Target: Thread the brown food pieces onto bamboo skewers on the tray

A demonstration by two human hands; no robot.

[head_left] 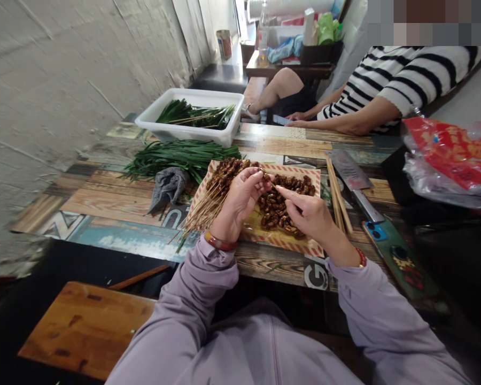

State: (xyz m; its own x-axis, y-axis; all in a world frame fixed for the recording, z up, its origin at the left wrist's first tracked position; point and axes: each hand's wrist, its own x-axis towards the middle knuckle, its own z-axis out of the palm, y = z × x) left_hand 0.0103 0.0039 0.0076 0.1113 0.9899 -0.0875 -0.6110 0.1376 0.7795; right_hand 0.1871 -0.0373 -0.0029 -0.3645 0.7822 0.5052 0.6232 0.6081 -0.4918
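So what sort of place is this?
Perhaps a small eatery: a rectangular white plastic tub of long green leaves, glossy brown pieces on thin wooden skewers, and a broad steel cleaver.

Piece (266, 175) between hands (243, 192) too small to tell, red bag (460, 152) cropped

The person wears a light purple top (256, 342) with long, wrinkled sleeves (192, 299), one brownish-red bangle (220, 244) and one red bracelet (362, 258).

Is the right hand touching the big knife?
Apart. The head view shows wooden sticks and some tabletop between the right hand and the big knife.
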